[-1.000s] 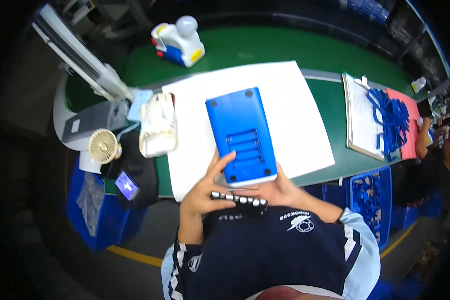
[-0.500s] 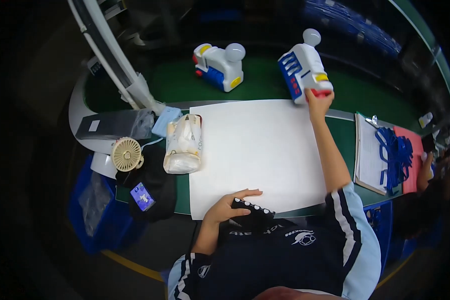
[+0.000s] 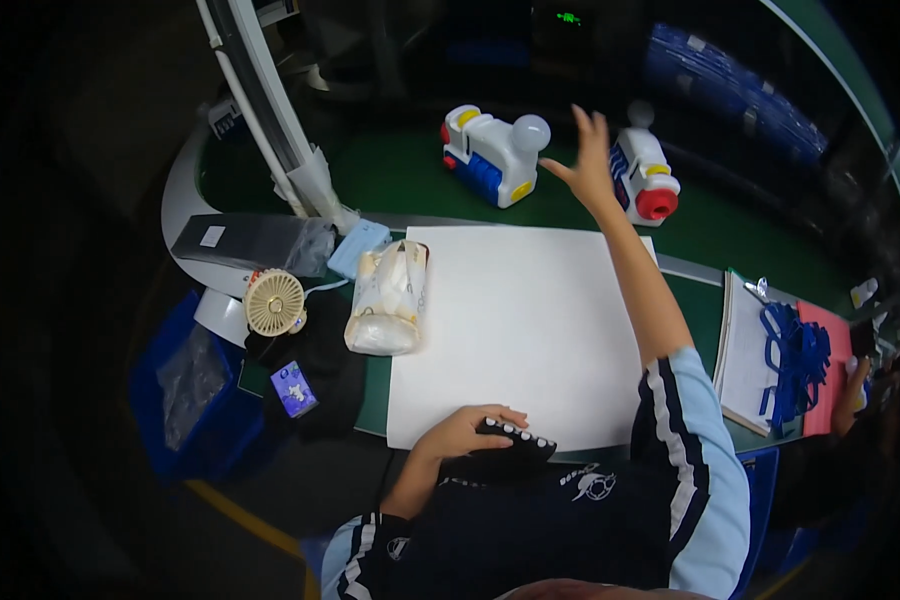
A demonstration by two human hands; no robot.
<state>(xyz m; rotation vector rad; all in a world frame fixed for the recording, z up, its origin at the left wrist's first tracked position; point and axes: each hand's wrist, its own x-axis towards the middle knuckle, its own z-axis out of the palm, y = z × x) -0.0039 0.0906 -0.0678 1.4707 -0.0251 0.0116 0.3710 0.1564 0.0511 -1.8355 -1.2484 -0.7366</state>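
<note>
At the near edge, the left hand [image 3: 470, 432] is pinching a black item [image 3: 520, 438] with a row of white dots between thumb and fingers, just as it was doing half a second ago. Beyond it, a white sheet [image 3: 520, 320] is lying bare across the bench [image 3: 375, 395], with a soft white package [image 3: 385, 305] resting along its left edge. Farther off, the right hand [image 3: 588, 165] is now spreading its fingers in the air, holding nothing, whereas it was gripping the right toy [image 3: 652, 185] by its red end. That toy is now standing unheld on the far right, its red end facing near; the left toy [image 3: 492, 160] is standing to its left. The release is suggesting that the setting-down is done, freeing this hand.
</note>
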